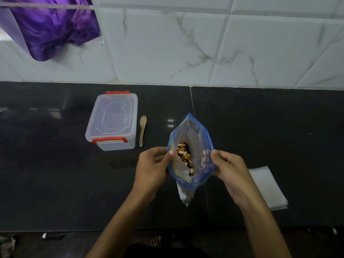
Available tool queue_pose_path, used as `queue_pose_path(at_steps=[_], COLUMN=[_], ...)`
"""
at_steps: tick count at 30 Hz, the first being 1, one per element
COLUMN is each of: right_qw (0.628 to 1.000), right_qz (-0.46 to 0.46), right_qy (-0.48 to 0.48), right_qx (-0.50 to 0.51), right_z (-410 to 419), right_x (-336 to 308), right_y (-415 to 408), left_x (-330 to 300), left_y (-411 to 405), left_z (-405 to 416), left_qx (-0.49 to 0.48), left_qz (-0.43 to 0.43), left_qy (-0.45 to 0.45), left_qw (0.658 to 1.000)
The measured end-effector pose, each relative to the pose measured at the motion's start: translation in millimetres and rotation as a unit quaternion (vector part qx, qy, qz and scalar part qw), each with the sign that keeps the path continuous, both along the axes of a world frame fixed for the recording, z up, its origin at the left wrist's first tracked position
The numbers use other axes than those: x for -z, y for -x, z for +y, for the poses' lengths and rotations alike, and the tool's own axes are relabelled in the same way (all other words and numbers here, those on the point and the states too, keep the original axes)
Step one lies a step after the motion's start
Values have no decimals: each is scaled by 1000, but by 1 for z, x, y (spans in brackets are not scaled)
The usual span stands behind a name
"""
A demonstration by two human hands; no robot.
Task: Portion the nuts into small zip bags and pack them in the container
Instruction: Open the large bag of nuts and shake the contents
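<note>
the main risk, as i judge it, is a spill: the big zip bag (189,157) is held up off the counter (55,174) by its mouth alone, so if either pinch slips, the mouth could tip or sag and the nuts (184,155) could tumble onto the dark counter. pulling the two sides too far apart could also flatten the mouth.

working left to right: the container (111,121) sits on the counter with its lid on and red clips at both ends, so it will have to be opened before anything can be packed. just beside it on its right lies a small wooden spoon (142,130), untouched. the left hand (152,168) pinches the left edge of the bag's blue zip rim, thumb on top and fingers curled behind. the nuts lie deep inside the bag, between the two hands. the right hand (229,170) pinches the right edge of the rim in the same way, and together they hold the mouth wide. a stack of small zip bags (268,187) lies flat on the counter, just beyond the right hand.
</note>
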State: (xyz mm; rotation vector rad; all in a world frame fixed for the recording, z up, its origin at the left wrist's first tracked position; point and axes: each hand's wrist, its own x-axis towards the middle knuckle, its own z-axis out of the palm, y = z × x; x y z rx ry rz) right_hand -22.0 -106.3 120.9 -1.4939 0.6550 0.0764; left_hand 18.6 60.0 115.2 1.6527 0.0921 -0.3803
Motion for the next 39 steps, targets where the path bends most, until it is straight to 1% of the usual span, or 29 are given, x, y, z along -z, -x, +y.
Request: queue_pose_path(at_steps=[1, 2, 3, 4, 5, 6, 8, 10, 12, 13, 14, 16, 17, 18, 20, 23, 25, 26, 28, 29, 30, 31, 33, 34, 35, 36, 38, 39], right_qw=[997, 993, 993, 997, 999, 998, 986, 972, 967, 971, 977, 986, 986, 985, 975, 934, 912, 903, 888, 885, 891, 907, 942, 955, 964, 970, 977, 977], right_qz=[9, 17, 23, 26, 24, 20, -5, -33, -26, -13, 4, 35, 40, 35, -7, -99, -135, -137, -108, -86, -60, -33, 17, 35, 47, 52, 50, 46], right_qy=[-70, -112, -114, -78, -19, 44, 161, 225, 239, 222, 192, 132, 130, 143, 205, 327, 363, 376, 402, 403, 383, 335, 220, 174, 140, 114, 80, 72], right_qx=[8, 12, 5, -7, -19, -27, -39, -53, -79, -91, -97, -96, -92, -90, -89, -106, -138, -156, -194, -215, -237, -254, -254, -239, -223, -208, -193, -196], right_z=[0, 1, 2, 2, 2, 2, 2, 2, 3, 2, 1, -2, -3, -4, -4, -3, -4, -6, -9, -12, -14, -16, -20, -22, -23, -23, -23, -24], right_x=[-2, -3, -2, 0, 2, 3, 3, 1, -1, -1, -1, -3, -3, -2, -2, -3, -5, -5, -8, -9, -11, -11, -11, -11, -11, -11, -11, -11], right_y=[-2, -4, -5, -6, -8, -9, -11, -13, -17, -20, -23, -27, -30, -33, -40, -56, -67, -72, -80, -83, -86, -89, -93, -95, -96, -96, -95, -95], left_x=[1, 1, 1, 1, 1, 2, 2, 0, 1, 1, 3, 6, 5, 6, 4, 0, -4, -6, -12, -14, -17, -19, -23, -24, -23, -21, -14, -10], left_y=[-2, -3, -5, -5, -6, -7, -10, -14, -19, -23, -26, -34, -38, -42, -51, -65, -73, -78, -89, -94, -100, -106, -112, -112, -112, -111, -109, -109], left_z=[-1, -3, -5, -6, -8, -8, -8, -11, -14, -15, -16, -16, -16, -16, -18, -27, -33, -35, -35, -34, -34, -33, -32, -32, -33, -34, -35, -35], left_qx=[7, 12, 17, 21, 22, 22, 20, 23, 25, 18, 10, 17, 27, 39, 54, 49, 80, 105, 147, 173, 204, 236, 266, 260, 250, 242, 225, 218], left_qz=[21, 46, 69, 86, 88, 65, -31, -117, -171, -184, -188, -168, -150, -132, -120, -187, -236, -254, -268, -259, -233, -190, -56, 20, 89, 139, 190, 197], left_qy=[21, 35, 42, 41, 30, -3, -101, -178, -236, -255, -264, -257, -249, -242, -247, -282, -285, -284, -289, -294, -294, -277, -200, -143, -86, -41, -1, 2], left_qw=[1000, 998, 997, 995, 995, 998, 994, 977, 956, 949, 946, 951, 956, 960, 960, 940, 925, 919, 907, 903, 904, 912, 941, 955, 960, 959, 956, 956])
